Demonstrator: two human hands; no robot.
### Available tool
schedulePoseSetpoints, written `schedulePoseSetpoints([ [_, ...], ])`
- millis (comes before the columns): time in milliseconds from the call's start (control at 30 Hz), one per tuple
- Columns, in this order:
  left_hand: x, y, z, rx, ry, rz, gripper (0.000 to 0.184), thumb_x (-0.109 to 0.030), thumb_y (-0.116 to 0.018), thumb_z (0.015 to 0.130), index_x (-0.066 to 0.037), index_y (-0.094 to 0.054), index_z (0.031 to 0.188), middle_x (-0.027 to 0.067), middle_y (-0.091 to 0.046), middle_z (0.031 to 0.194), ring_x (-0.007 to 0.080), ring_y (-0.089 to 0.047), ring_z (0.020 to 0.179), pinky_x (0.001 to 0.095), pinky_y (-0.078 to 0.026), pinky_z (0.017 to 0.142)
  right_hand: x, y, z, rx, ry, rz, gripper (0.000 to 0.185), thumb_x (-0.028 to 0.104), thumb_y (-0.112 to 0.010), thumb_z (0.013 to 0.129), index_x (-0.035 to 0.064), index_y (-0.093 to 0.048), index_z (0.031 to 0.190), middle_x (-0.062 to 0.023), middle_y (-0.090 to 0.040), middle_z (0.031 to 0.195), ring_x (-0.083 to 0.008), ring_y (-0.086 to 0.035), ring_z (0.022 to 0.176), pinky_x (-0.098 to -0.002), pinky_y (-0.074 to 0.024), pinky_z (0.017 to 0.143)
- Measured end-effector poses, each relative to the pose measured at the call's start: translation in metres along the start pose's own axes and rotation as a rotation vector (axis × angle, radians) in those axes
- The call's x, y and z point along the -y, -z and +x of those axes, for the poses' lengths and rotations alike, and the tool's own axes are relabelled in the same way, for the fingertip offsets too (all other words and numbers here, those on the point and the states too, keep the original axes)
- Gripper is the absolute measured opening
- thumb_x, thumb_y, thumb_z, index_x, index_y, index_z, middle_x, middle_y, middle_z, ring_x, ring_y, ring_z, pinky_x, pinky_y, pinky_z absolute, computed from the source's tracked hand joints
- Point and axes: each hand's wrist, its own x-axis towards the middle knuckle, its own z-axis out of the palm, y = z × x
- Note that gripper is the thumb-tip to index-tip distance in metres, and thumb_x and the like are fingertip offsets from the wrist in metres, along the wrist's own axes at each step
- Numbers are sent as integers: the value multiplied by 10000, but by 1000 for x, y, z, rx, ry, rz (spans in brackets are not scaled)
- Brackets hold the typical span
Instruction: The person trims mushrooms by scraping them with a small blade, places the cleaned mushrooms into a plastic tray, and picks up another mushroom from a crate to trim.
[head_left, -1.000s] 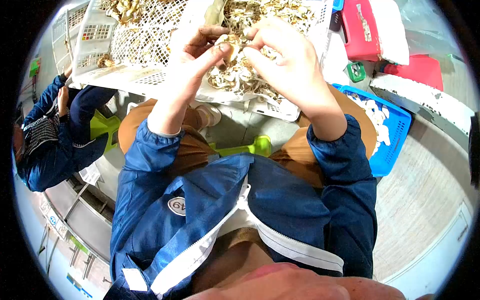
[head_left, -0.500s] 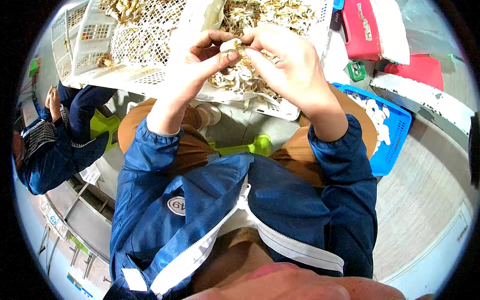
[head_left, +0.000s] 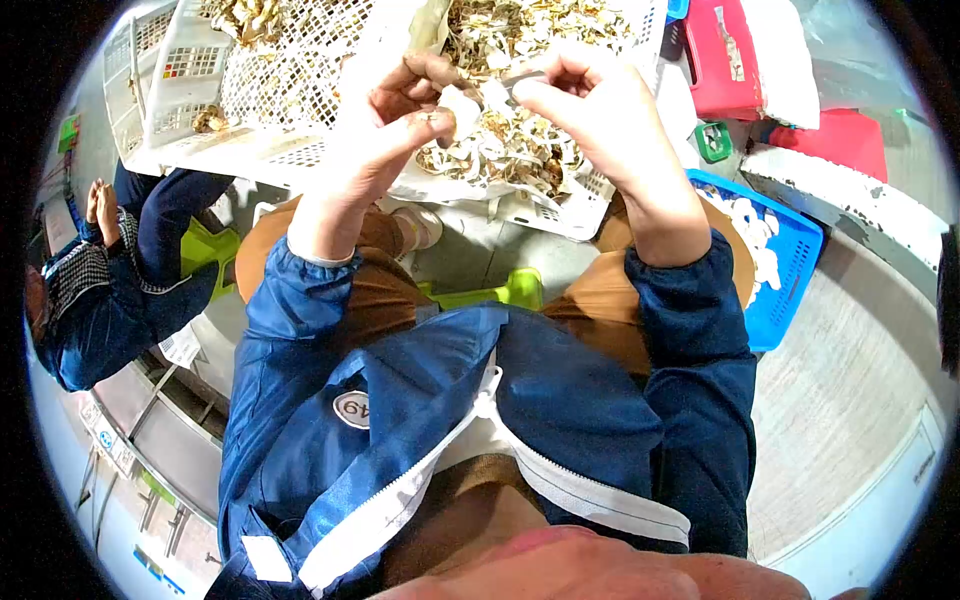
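Note:
My left hand [head_left: 405, 120] is closed, pinching a whitish piece of mushroom [head_left: 462, 112] between thumb and fingers. To its right, my right hand [head_left: 585, 110] has thumb and forefinger pressed together. Whatever lies between those fingertips, if anything, is too small to make out. Both hands are above a heap of pale and brown mushroom trimmings [head_left: 520, 150] in a white plastic basket [head_left: 560, 218]. A gap separates the two hands.
At the left stands a white perforated crate [head_left: 290, 90] with a mushroom clump [head_left: 250, 18]. A blue basket [head_left: 790, 290] of white pieces sits by my right knee. Red containers [head_left: 725, 60] are beyond it. Another person [head_left: 110, 290] sits at the left.
My hands have moved apart; the right one shifted right, away from the piece. The left still holds the whitish piece, now more exposed. The other person's hands moved slightly.

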Motion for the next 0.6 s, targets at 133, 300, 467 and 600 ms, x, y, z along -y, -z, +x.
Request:
schedulePoseSetpoints([
  [133, -1, -4, 0, -46, 6, -209, 437, -164, -708, 868, -26, -564, 1257, 164, -643, 1175, 205, -637, 973, 311, -515, 810, 6, -8, -5, -206, 230, -251, 111, 140, -679, 817, 32, -654, 812, -113, -619, 777, -270, -631, 728, -355, -500, 685],
  [300, -4, -14, 1, -163, 64, -238, 429, -134, -700, 902, -3, -574, 1291, 93, -665, 1099, 161, -638, 987, 282, -523, 844, 17, -8, -8, -192, 457, -334, 104, 63, -722, 806, 17, -634, 838, -92, -621, 909, -226, -624, 861, -315, -485, 753],
  [467, -3, -11, 3, -152, 23, -109, 411, -115, -703, 900, 1, -593, 1279, 65, -653, 1065, 123, -586, 956, 264, -471, 840, 18, -11, -7, -102, 578, -203, 111, 98, -692, 811, 34, -601, 807, -107, -620, 901, -306, -636, 849, -388, -511, 737],
  [600, 1, -15, 3, -185, -26, 23, 391, -128, -724, 891, 8, -629, 1245, 60, -662, 1030, 113, -590, 929, 261, -484, 834, 17, -9, -9, -92, 544, -128, 131, 130, -699, 829, 28, -617, 822, -124, -670, 926, -303, -664, 857, -374, -523, 745],
])
